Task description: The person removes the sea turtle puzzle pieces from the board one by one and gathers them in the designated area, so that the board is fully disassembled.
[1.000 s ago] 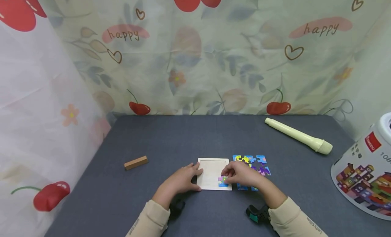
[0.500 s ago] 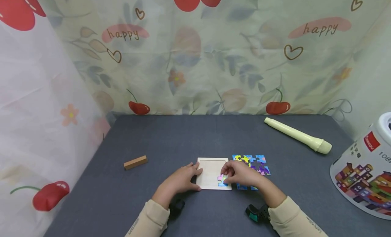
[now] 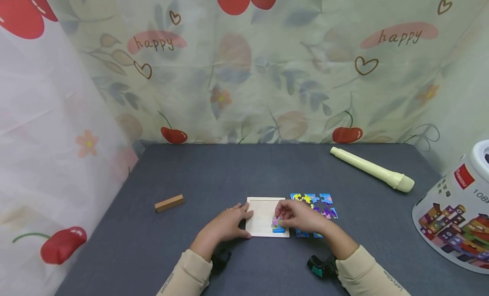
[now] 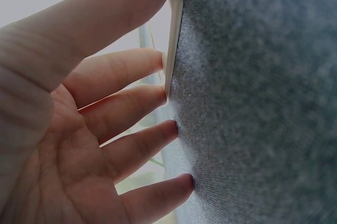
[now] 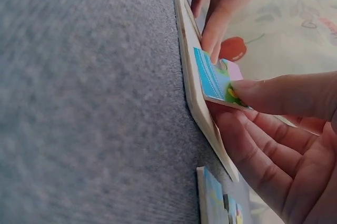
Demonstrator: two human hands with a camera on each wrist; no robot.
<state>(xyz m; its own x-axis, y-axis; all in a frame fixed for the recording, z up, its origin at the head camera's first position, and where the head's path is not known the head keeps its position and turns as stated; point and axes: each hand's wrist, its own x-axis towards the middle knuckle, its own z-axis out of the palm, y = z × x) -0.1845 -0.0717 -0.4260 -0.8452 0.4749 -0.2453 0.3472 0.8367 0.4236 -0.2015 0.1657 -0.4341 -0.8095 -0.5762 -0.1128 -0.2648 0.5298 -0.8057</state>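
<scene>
My right hand (image 3: pixel 302 216) pinches a jigsaw puzzle piece (image 5: pixel 216 80) between thumb and fingers. The piece, printed blue, green and pink, is tilted over the near right corner of a pale wooden puzzle tray (image 3: pixel 261 215). In the right wrist view its blue edge stands close over the tray's rim, and fingers lie beneath its other side. My left hand (image 3: pixel 228 222) rests at the left side of the tray, thumb at the near corner and fingertips along the edge. In the left wrist view those fingers (image 4: pixel 131 150) are spread and only lightly bent.
More puzzle pieces (image 3: pixel 326 198) lie right of the tray, partly hidden by my right hand. A brown wooden block (image 3: pixel 170 203) lies to the left. A pale yellow toy microphone (image 3: pixel 372 168) lies at the back right, and a big printed tub (image 3: pixel 454 215) stands at the right edge.
The puzzle piece lay flatter in the tray half a second ago; now it is tilted in my right fingers, which shifted slightly left. My left hand and the tray have stayed put.
</scene>
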